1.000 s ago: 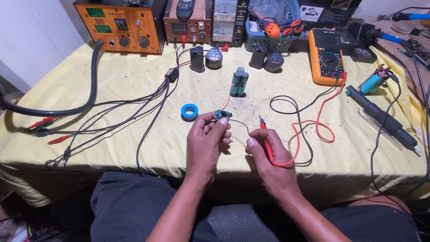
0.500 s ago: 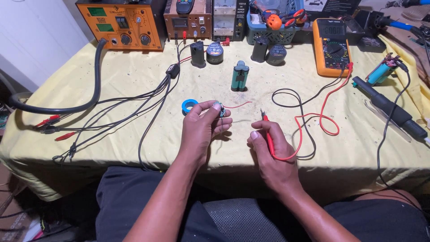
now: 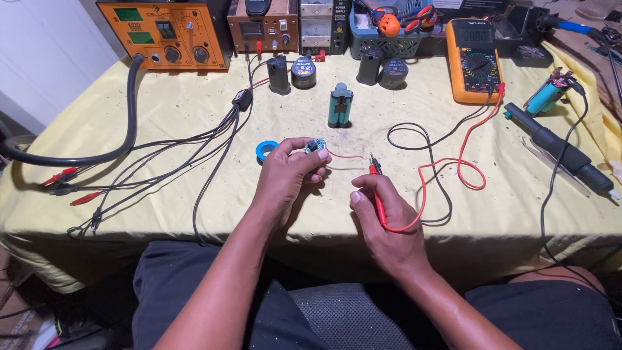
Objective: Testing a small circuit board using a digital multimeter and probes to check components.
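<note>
My left hand (image 3: pixel 288 175) pinches a small circuit board (image 3: pixel 315 146) with thin red and white wires trailing to its right. My right hand (image 3: pixel 382 214) grips red and black meter probes (image 3: pixel 374 170), their tips pointing up, a short way right of the board. The probe leads (image 3: pixel 447 175) loop across the yellow cloth to an orange multimeter (image 3: pixel 475 60) at the back right. A blue tape roll (image 3: pixel 265 150) lies just left of my left hand. A green battery pack (image 3: pixel 341 105) stands upright behind the board.
An orange power unit (image 3: pixel 165 32) and other bench supplies line the back edge. Black cables with red clips (image 3: pixel 71 188) spread over the left side. A black soldering tool (image 3: pixel 560 149) and a teal battery pack (image 3: pixel 547 94) lie at the right. Dark cylinders (image 3: pixel 302 71) stand behind.
The view has shifted slightly. My left hand has kept hold of the board and my right hand the probes, with little motion between them.
</note>
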